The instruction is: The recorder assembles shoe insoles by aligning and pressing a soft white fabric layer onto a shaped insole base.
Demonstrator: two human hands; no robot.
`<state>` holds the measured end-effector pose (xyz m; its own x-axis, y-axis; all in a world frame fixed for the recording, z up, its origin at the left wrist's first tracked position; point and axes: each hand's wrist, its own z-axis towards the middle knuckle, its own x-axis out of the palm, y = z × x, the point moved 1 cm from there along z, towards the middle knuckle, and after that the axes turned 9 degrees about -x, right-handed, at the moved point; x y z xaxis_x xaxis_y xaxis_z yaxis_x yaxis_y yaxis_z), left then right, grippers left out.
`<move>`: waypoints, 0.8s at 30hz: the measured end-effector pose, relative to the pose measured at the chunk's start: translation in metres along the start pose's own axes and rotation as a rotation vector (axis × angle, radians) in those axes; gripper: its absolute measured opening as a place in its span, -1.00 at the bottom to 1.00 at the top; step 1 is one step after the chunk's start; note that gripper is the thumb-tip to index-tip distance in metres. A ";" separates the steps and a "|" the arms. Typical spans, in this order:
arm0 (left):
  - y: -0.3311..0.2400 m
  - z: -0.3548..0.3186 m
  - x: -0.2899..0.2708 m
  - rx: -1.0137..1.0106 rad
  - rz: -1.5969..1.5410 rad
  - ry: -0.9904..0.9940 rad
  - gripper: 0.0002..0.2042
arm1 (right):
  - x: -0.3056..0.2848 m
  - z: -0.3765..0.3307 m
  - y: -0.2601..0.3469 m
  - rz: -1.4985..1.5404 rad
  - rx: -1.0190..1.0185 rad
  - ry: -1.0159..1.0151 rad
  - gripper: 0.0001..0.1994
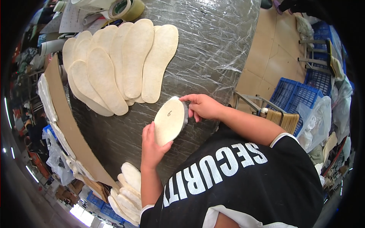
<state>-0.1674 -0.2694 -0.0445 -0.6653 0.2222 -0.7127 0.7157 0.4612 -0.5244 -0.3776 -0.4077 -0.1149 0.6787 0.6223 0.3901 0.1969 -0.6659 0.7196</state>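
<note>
The insole (167, 119), pale with a dark mark and a fluffy grey edge, is held over the dark table (205, 49), before the person's chest. The left hand (153, 146), wrist upright, closes on its lower end, thumb and fingers at opposite sides. The right hand (201, 106), its forearm slanting in, is half curled, index fingertip at the upper tip; whether it grips cannot be told. Beyond, overlapping pale insoles (137, 57) fan out; farther lies a tape roll (134, 10).

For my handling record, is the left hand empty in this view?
No, the left hand holds the lower end of a cream insole.
</note>
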 end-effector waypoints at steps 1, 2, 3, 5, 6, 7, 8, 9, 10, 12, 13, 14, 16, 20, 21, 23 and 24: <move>-0.001 0.000 0.000 -0.001 0.001 0.000 -0.14 | 0.000 0.000 0.000 -0.004 -0.003 -0.001 -0.52; -0.002 0.000 0.001 -0.005 0.004 -0.002 -0.14 | 0.000 0.000 0.001 -0.002 -0.003 -0.001 -0.52; -0.003 0.001 0.001 -0.010 0.007 -0.004 -0.14 | 0.000 -0.001 0.002 -0.004 0.001 -0.003 -0.51; -0.002 0.000 0.003 -0.013 0.017 -0.008 -0.14 | 0.000 -0.001 0.002 -0.006 0.003 -0.001 -0.51; -0.002 0.000 0.003 -0.015 0.026 -0.012 -0.13 | -0.001 0.000 0.001 -0.012 -0.005 0.002 -0.52; -0.003 0.000 0.004 -0.016 0.026 -0.012 -0.13 | -0.001 0.000 0.000 -0.019 -0.012 0.006 -0.52; -0.003 0.000 0.005 -0.014 0.031 -0.011 -0.12 | -0.001 0.000 0.000 -0.019 -0.012 0.007 -0.52; -0.004 0.001 0.006 -0.013 0.035 -0.010 -0.11 | -0.001 0.000 0.000 -0.006 -0.017 0.004 -0.52; -0.004 0.001 0.007 -0.016 0.035 -0.013 -0.11 | -0.001 -0.001 0.000 0.006 -0.022 0.003 -0.52; -0.004 0.000 0.010 -0.041 0.048 -0.024 -0.09 | -0.001 -0.001 0.000 0.008 -0.014 -0.001 -0.53; -0.005 0.000 0.011 -0.046 0.047 -0.030 -0.09 | -0.001 -0.001 0.000 0.010 -0.008 -0.006 -0.53; -0.005 0.000 0.013 -0.055 0.048 -0.029 -0.08 | 0.001 -0.003 0.000 0.005 -0.008 0.001 -0.53; -0.006 -0.001 0.015 -0.076 0.046 -0.043 -0.06 | 0.007 -0.008 0.003 -0.309 -0.230 -0.157 -0.53; -0.007 -0.006 0.017 -0.051 0.080 -0.066 -0.07 | 0.031 -0.013 0.027 -1.176 -0.963 -0.026 -0.31; -0.007 -0.007 0.018 -0.038 0.080 -0.072 -0.07 | 0.041 -0.009 0.027 -1.223 -0.908 0.193 -0.13; -0.018 -0.006 0.015 -0.033 0.046 -0.074 -0.07 | 0.054 0.003 0.024 -1.336 -0.941 0.316 -0.07; -0.021 -0.008 0.014 -0.017 0.021 -0.063 -0.07 | 0.058 0.009 0.017 -1.441 -0.968 0.423 -0.01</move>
<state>-0.1927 -0.2692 -0.0397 -0.6350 0.1777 -0.7518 0.7254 0.4717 -0.5012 -0.3282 -0.3864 -0.0851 0.1224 0.5933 -0.7956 -0.1378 0.8041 0.5784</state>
